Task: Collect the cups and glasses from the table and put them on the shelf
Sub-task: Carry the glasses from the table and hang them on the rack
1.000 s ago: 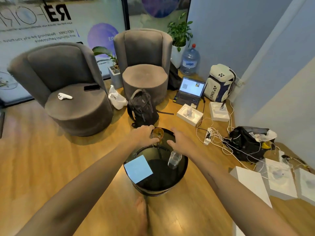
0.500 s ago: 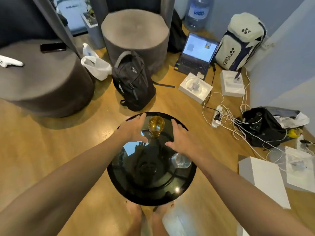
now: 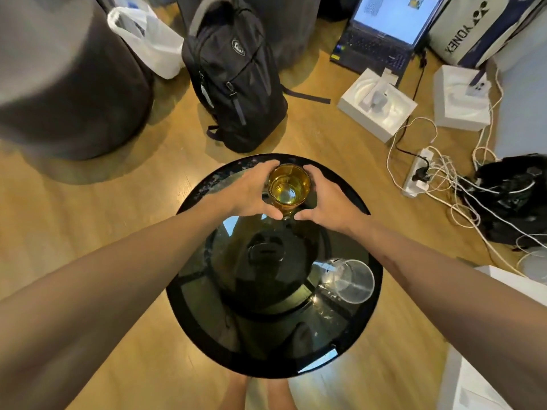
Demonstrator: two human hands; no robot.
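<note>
Your left hand (image 3: 251, 192) and right hand (image 3: 325, 199) both curl around the amber glass (image 3: 289, 186) at the table's (image 3: 189, 291) twelve o'clock, likely steadying it for lifting, while the clear glass (image 3: 353, 281) waits at four o'clock.

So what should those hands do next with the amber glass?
Probably lift it straight up, level. Both the left hand and right hand are curled around the amber glass, which seems to hold liquid and stands on the black round table.
</note>
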